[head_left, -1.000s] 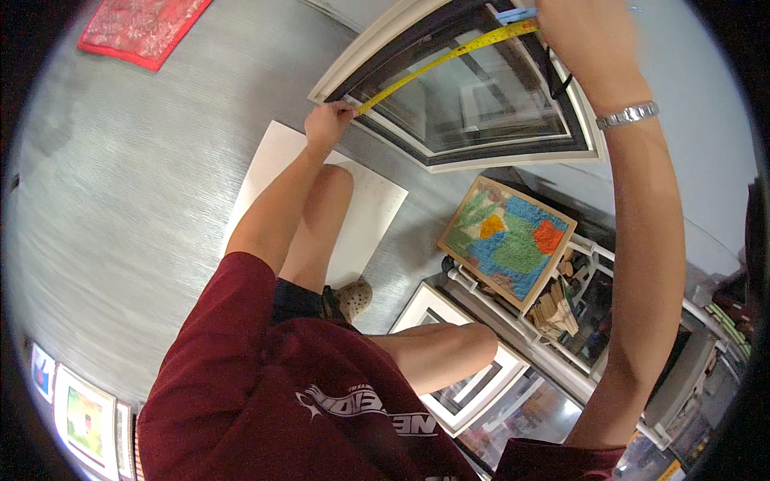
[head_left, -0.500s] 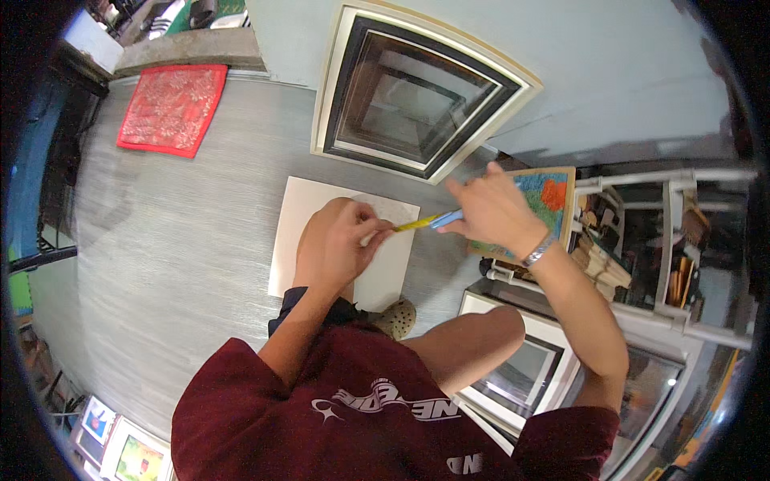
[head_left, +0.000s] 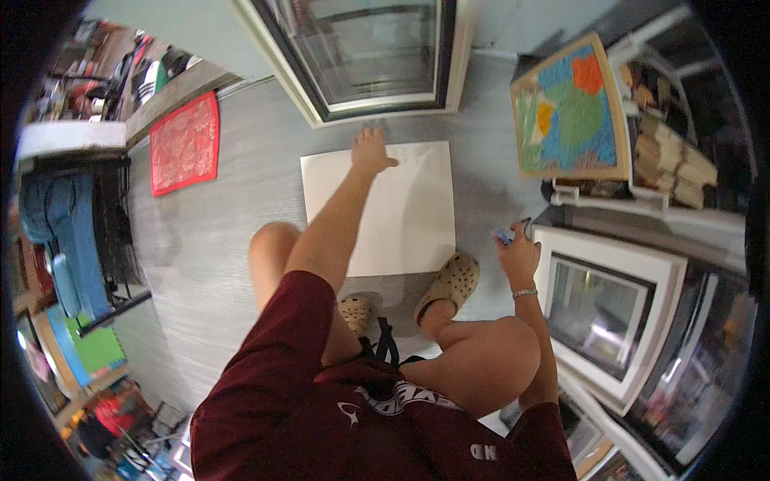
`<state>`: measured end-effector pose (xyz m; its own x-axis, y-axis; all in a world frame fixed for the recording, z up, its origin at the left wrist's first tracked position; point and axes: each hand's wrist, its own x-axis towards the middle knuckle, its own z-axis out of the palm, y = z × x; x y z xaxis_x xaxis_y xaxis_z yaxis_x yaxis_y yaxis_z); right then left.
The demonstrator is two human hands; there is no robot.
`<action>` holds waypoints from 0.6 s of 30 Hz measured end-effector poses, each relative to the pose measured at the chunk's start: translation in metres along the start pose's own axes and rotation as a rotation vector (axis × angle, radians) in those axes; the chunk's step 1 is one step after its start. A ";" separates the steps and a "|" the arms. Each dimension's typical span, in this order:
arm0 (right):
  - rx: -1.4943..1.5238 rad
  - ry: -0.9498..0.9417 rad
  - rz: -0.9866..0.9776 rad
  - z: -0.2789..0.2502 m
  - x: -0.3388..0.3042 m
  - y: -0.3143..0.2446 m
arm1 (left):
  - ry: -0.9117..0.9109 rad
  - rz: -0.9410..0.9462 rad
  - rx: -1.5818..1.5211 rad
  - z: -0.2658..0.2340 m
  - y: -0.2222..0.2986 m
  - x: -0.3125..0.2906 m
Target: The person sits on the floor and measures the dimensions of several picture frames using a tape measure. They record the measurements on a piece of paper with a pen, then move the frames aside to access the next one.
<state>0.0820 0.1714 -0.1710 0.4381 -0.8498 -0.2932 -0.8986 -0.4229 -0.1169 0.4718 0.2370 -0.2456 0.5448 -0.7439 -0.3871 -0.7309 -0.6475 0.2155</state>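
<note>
A large white board (head_left: 401,208) lies flat on the floor in front of my feet, with faint marks near its far edge. My left hand (head_left: 371,154) reaches over its far left part, palm down, fingers spread and holding nothing. To the right of the board, apart from it, my right hand (head_left: 520,258) is closed around a small light-blue tool (head_left: 503,236). Its kind cannot be made out, as the fingers cover most of it. A thin dark tip (head_left: 526,220) sticks out beside these fingers.
Nested frames (head_left: 377,112) lean against the wall beyond the board. A colourful picture (head_left: 571,112) stands at the far right, with a white frame (head_left: 674,276) nearer. A red mat (head_left: 184,144) lies at the left. My beige clogs (head_left: 455,280) touch or border the board's near edge.
My hands have moved apart: the left forward over the board's far edge, the right back to the right. The yellow strip between them is no longer visible. The view has shifted.
</note>
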 end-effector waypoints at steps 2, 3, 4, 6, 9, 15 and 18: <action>-0.018 0.065 0.004 0.062 -0.026 0.029 | -0.088 0.170 0.236 0.015 -0.014 0.003; -0.033 0.097 -0.017 0.079 -0.038 0.036 | -0.081 0.184 0.247 0.019 -0.016 -0.005; 0.008 0.035 0.018 0.087 -0.047 0.036 | -0.064 0.188 0.261 0.019 -0.023 -0.010; -0.135 0.107 -0.046 0.101 -0.069 0.037 | -0.016 0.210 0.263 0.022 -0.032 -0.019; -0.075 0.055 0.078 0.116 -0.085 0.023 | -0.120 0.096 0.245 0.015 -0.066 -0.011; 0.393 0.535 0.054 0.097 -0.066 0.041 | -0.548 0.649 -0.095 -0.085 -0.063 0.008; 0.884 0.603 0.069 0.054 -0.053 0.036 | -0.414 0.775 -0.135 -0.190 -0.012 -0.049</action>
<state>0.0256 0.2183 -0.2109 0.1083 -0.9806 0.1636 -0.5145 -0.1961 -0.8348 0.5320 0.2496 -0.0591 -0.2945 -0.8788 -0.3754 -0.7635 -0.0198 0.6455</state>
